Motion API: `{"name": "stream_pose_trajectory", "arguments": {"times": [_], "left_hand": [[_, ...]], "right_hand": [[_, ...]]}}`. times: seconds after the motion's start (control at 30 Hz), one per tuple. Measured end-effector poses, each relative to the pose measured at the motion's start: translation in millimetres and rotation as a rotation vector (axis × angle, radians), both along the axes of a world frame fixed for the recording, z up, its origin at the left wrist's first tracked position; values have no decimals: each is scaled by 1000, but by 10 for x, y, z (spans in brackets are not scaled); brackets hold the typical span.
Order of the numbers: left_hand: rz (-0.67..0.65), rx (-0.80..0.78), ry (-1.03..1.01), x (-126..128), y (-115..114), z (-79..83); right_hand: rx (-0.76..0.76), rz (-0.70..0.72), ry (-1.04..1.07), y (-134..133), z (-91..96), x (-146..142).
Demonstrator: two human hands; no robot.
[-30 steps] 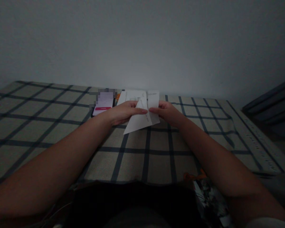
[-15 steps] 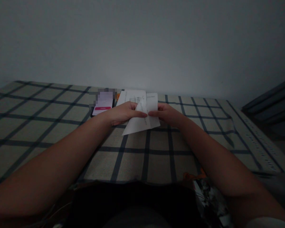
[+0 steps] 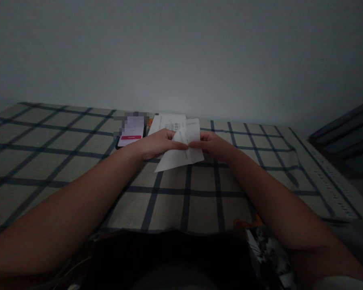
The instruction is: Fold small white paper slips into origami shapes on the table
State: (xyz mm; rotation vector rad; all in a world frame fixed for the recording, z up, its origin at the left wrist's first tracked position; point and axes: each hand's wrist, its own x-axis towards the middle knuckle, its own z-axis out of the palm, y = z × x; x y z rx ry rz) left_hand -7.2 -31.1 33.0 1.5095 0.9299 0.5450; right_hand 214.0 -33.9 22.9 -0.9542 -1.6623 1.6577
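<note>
- The white paper [image 3: 173,160] is held by both hands over the far half of the tabletop [image 3: 169,207], about midway between its left and right edges. A crease runs through it; one pointed corner aims toward the near edge, to the left. Whether its underside touches the cloth, I cannot tell.
- The left hand [image 3: 154,144] pinches the paper, its thumb flat on the front near the crease; most of its fingers are hidden behind.
- The right hand [image 3: 214,146] pinches it from the other side, thumb pressed on the front, fingers curled behind. The two thumb tips nearly meet at the crease.
- Compared with one second ago, both thumbs sit slightly closer to the near edge of the tabletop.
- The raised flap on the right of the paper has leaned a little to the left and now looks more curved. The pointed corner has slid slightly further left.
- Since half a second ago the change is small: the flap's top corner has shifted a touch left, and the grips look the same.
- The printed sheet [image 3: 161,121] lies unmoved by the far edge, partly behind the left hand and the paper.
- The phone [image 3: 132,132], its screen lit with a red bar, has stayed to the left of that sheet, near the far edge and just beyond the left wrist.
</note>
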Motion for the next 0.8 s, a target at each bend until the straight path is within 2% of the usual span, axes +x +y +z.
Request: {"name": "stream_pose_trajectory", "arguments": {"times": [0.17, 0.27, 0.47, 0.57, 0.8], "left_hand": [[-6, 3, 31, 3, -19, 27], [-5, -14, -16, 11, -26, 23], [45, -115, -127, 29, -17, 0], [76, -132, -145, 38, -22, 13], [129, -109, -118, 48, -22, 27]], "right_hand": [[1, 22, -12, -26, 22, -6], [36, 25, -14, -41, 39, -9], [128, -73, -4, -42, 31, -25], [110, -91, 30, -28, 10, -23], [52, -32, 37, 15, -15, 12]]}}
